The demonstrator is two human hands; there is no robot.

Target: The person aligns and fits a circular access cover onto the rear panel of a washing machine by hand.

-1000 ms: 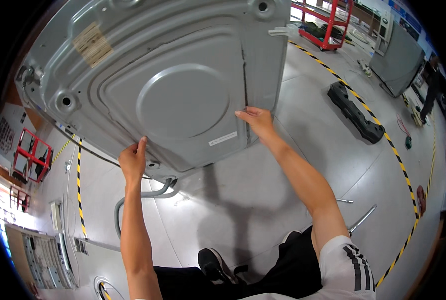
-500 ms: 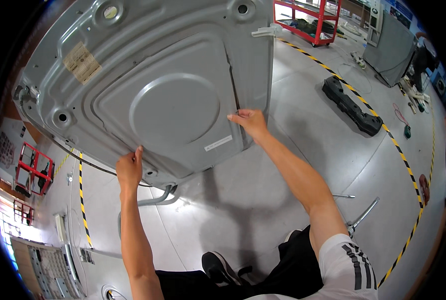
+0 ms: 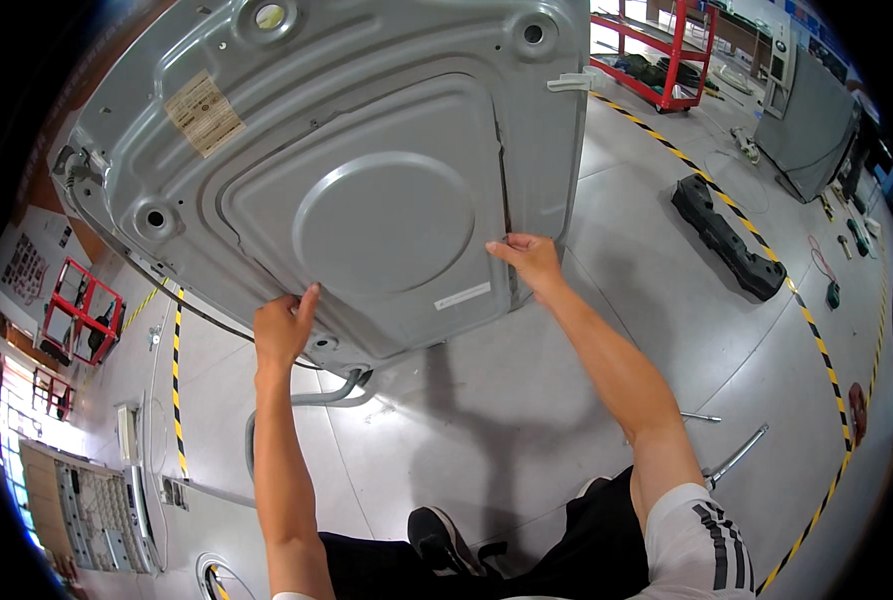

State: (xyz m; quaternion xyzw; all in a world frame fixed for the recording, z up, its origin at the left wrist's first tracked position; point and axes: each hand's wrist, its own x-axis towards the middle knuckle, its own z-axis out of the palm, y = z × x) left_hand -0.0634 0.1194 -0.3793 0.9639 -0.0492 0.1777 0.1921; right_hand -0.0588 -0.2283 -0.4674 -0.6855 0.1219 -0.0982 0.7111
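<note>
A large grey sheet-metal appliance casing (image 3: 526, 110) fills the upper part of the head view, its face towards me. Set into it is a grey cover panel (image 3: 383, 222) with a raised round ring, a dark gap running along its right edge. My right hand (image 3: 531, 262) pinches that right edge between thumb and fingers. At the lower left edge of the cover panel, my left hand (image 3: 286, 322) is closed, thumb up against the metal and the other fingers curled, partly hidden. A grey hose (image 3: 316, 398) comes out at the casing's bottom corner.
On the floor to the right lie a long black moulded part (image 3: 726, 238) and a metal ratchet handle (image 3: 738, 457). Yellow-black tape (image 3: 813, 350) marks the floor. Red trolleys (image 3: 681, 65) stand behind, and a dark cable (image 3: 196, 319) hangs along the casing's left side.
The whole view has shifted, so the casing appears farther right and slightly lower. Both hands keep their places on the cover panel's edges, with little visible movement against it.
</note>
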